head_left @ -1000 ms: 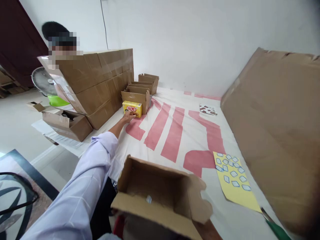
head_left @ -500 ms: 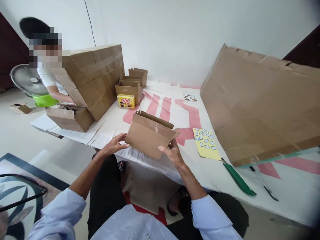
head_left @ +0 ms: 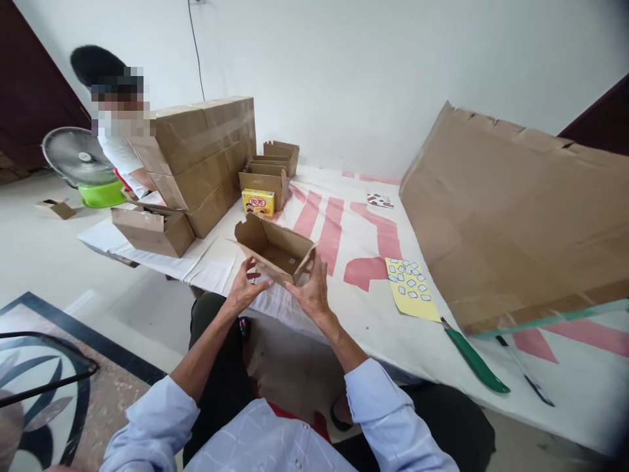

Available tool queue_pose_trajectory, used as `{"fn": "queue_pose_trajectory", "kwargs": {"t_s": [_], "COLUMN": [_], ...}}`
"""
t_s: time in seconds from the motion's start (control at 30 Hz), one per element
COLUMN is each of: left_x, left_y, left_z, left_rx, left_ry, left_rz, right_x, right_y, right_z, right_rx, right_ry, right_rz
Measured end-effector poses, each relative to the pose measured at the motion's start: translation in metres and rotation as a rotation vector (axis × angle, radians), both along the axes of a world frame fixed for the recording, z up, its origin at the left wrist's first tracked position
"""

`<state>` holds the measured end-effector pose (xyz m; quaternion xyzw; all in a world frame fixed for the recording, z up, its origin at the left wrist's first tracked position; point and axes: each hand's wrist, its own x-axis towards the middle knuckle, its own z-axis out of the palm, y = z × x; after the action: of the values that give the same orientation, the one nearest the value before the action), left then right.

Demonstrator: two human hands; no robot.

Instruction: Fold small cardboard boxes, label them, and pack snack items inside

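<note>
A small open-topped cardboard box (head_left: 275, 246) is tilted toward me at the table's near edge, so its inside shows. My left hand (head_left: 247, 287) holds its near wall at the left, thumb below and fingers bent against the cardboard. At its right end my right hand (head_left: 313, 288) grips the corner, thumb on the near face and fingers up along the side. Just beyond the box stands a yellow printed packet (head_left: 258, 202), leaning near a row of similar cardboard boxes (head_left: 265, 181).
Stacked large cartons (head_left: 206, 157) stand at left, beside a filled cardboard box (head_left: 152, 231) and another person (head_left: 115, 147). At right are a yellow sheet of stickers (head_left: 415, 303), a green-handled knife (head_left: 476, 360), a thin cutter (head_left: 525, 372) and a large cardboard sheet (head_left: 521, 216).
The small box has tipped back toward me, showing its inside, and moved slightly left. My right hand has shifted up around its right corner. The view has turned slightly left.
</note>
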<state>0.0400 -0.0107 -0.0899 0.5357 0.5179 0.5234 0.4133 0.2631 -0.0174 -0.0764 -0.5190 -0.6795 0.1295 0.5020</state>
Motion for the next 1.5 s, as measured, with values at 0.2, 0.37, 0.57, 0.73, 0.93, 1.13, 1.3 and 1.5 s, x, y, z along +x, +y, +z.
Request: {"fn": "queue_pose_trajectory", "kwargs": {"t_s": [0.2, 0.37, 0.57, 0.73, 0.93, 1.13, 1.3, 1.5], "left_x": [-0.008, -0.019, -0.018, -0.016, -0.019, 0.013, 0.022, 0.025], "left_y": [0.001, 0.005, 0.006, 0.005, -0.003, -0.032, -0.042, -0.05], "left_z": [0.01, 0.016, 0.009, 0.007, 0.019, 0.038, 0.05, 0.054], "left_rx": [-0.041, -0.132, -0.109, 0.044, 0.155, 0.246, 0.257, 0.119], "left_ry": [-0.074, 0.037, 0.149, 0.237, 0.135, 0.026, 0.08, 0.008], "left_rz": [-0.078, -0.116, -0.199, -0.152, 0.133, -0.079, -0.093, -0.199], "right_x": [-0.027, -0.026, -0.03, 0.003, 0.083, 0.104, 0.108, 0.103], "right_y": [-0.012, -0.012, 0.0, 0.021, 0.019, 0.001, 0.0, 0.008], "right_z": [-0.002, -0.005, -0.012, -0.017, -0.011, -0.02, -0.029, -0.036], "right_rx": [0.028, -0.043, -0.104, -0.182, -0.451, -0.522, -0.539, -0.562], "right_ry": [-0.066, 0.02, 0.123, 0.454, 0.904, 0.979, 0.957, 1.018], "right_rz": [0.082, 0.076, -0.019, 0.006, 0.281, 0.226, 0.214, 0.185]}}
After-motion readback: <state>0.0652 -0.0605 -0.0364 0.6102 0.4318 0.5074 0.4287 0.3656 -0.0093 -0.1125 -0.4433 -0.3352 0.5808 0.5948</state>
